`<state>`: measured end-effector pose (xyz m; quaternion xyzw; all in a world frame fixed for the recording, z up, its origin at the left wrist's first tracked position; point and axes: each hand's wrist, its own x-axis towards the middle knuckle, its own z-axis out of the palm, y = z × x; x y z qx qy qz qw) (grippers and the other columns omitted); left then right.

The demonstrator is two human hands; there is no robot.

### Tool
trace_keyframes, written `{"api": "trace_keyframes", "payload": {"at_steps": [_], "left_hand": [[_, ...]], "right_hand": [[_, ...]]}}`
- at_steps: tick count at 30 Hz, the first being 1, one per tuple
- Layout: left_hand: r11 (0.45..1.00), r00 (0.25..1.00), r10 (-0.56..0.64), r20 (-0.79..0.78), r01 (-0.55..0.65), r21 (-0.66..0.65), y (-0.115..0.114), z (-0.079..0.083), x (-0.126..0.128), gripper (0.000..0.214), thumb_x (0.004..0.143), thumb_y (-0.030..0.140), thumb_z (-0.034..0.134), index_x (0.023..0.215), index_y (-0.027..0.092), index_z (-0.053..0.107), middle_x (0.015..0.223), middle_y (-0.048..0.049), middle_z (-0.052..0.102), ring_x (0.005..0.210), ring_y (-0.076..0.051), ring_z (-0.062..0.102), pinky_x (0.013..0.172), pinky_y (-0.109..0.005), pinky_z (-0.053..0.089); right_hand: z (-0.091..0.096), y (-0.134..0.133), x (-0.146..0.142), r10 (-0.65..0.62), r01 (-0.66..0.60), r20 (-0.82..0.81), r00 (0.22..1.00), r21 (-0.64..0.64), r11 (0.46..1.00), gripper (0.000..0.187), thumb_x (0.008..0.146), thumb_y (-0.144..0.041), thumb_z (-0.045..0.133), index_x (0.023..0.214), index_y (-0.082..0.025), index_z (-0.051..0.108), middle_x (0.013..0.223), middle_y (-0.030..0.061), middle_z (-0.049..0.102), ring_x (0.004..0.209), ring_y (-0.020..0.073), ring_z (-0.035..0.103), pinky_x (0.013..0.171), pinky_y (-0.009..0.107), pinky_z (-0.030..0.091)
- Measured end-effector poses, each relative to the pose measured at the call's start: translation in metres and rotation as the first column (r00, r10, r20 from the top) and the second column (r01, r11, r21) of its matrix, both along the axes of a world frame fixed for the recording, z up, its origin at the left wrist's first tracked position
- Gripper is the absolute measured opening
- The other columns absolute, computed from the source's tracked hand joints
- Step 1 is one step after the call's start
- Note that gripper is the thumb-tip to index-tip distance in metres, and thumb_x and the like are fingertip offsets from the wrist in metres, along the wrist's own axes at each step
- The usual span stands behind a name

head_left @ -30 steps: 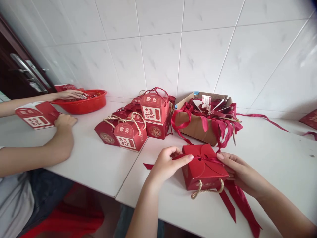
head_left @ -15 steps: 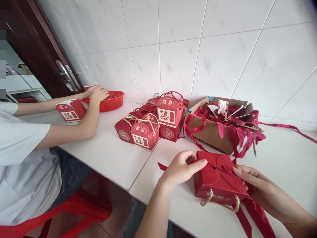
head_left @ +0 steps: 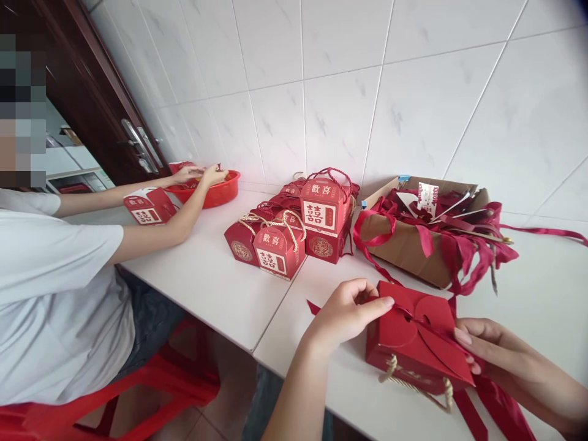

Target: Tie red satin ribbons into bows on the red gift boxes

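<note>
Toward the lower right of the frame, my red box [head_left: 416,343] sits on the white table [head_left: 220,288], its curved top flaps folded together and a red ribbon [head_left: 432,326] lying across them. My left hand [head_left: 351,309] is closed on the ribbon at the box's left edge, thumb over the top; a short ribbon end pokes out left of my wrist. My right hand [head_left: 493,349] has its thumb and fingers pinched together on the ribbon at the right edge, with wide tails hanging below it. A pale rope handle [head_left: 416,387] droops down the near side.

Just behind, right of centre, a cardboard carton [head_left: 404,254] overflows with ribbons and white paper pieces. Its loose strands spill over the front and trail down close behind my box, crowding that side; another strand runs off to the right edge.

Near the middle of the frame, a cluster of finished-looking gift boxes [head_left: 280,251] with cord handles stands well clear of my left hand. At the upper left, a co-worker's hands [head_left: 214,176] are over a red basin [head_left: 220,196], an open-topped printed box [head_left: 149,209] near their arms. A red stool [head_left: 151,389] fills the lower left.
</note>
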<state>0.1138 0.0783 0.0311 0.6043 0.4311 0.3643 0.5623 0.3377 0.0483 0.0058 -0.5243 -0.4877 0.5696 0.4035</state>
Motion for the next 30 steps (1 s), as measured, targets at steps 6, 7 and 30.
{"api": "trace_keyframes", "payload": {"at_steps": [6, 7, 30], "left_hand": [[1.0, 0.999, -0.027, -0.037, 0.027, 0.008, 0.003, -0.001, -0.004, 0.026, 0.08, 0.039, 0.061, 0.07, 0.019, 0.046, 0.069, 0.0044, 0.041, 0.065, -0.011, 0.038, 0.063, -0.024, 0.03], [0.999, 0.998, -0.044, -0.039, 0.045, 0.012, 0.004, -0.001, -0.005, 0.026, 0.08, 0.038, 0.061, 0.07, 0.019, 0.046, 0.069, 0.0048, 0.04, 0.065, -0.011, 0.037, 0.062, -0.024, 0.029], [0.866, 0.965, 0.22, -0.143, -0.126, 0.484, -0.03, 0.022, 0.034, 0.021, 0.085, 0.02, 0.052, 0.104, 0.026, 0.054, 0.108, -0.0027, 0.061, 0.108, -0.02, 0.054, 0.096, -0.034, 0.04]], "right_hand": [[0.008, 0.001, 0.016, 0.245, -0.245, -0.01, 0.97, 0.002, 0.97, 0.045, 0.074, -0.055, 0.068, 0.054, -0.017, 0.055, 0.056, 0.0004, 0.049, 0.054, 0.012, 0.039, 0.056, 0.029, 0.033], [0.008, 0.002, 0.021, 0.285, -0.284, -0.004, 0.959, 0.039, 0.958, 0.042, 0.077, -0.052, 0.066, 0.056, -0.017, 0.057, 0.057, 0.0008, 0.051, 0.055, 0.0124, 0.041, 0.057, 0.028, 0.033], [0.021, -0.014, 0.011, 0.295, -0.233, -0.095, 0.951, 0.407, 0.883, 0.021, 0.092, -0.025, 0.057, 0.109, -0.027, 0.068, 0.075, 0.0017, 0.07, 0.065, 0.0111, 0.062, 0.06, 0.02, 0.052]]}}
